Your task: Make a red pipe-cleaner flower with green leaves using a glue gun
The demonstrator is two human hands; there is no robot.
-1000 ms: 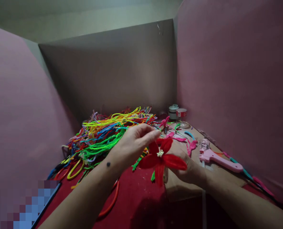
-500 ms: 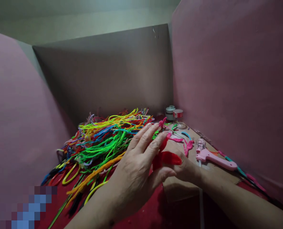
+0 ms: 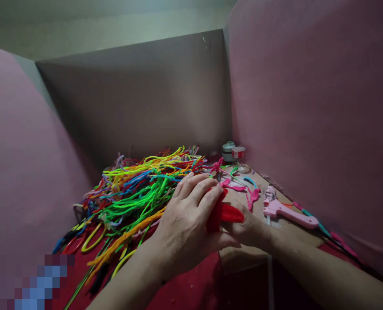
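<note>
Both hands meet around a bright red fuzzy piece [image 3: 231, 213] that looks like bent pipe cleaner. My left hand [image 3: 191, 211] curls over it from the left, fingers bent and thumb below. From the right, my right hand [image 3: 247, 224] holds it, its fingers mostly hidden behind the left hand. One rounded red loop sticks out between the hands; the rest is covered. Just beyond the hands lie pink pipe-cleaner pieces [image 3: 252, 198] on a piece of cardboard [image 3: 291, 239].
Left of the hands is a big heap of coloured pipe cleaners [image 3: 139, 193]. A pink glue gun [image 3: 288, 213] lies on the cardboard at right. Small jars [image 3: 228, 151] and a tape roll [image 3: 239, 153] stand behind. Pink walls rise on both sides above the red tabletop [image 3: 191, 284].
The left fingers have curled in more closely around the red piece, and the left thumb has closed toward the right hand. The view has shifted slightly.
</note>
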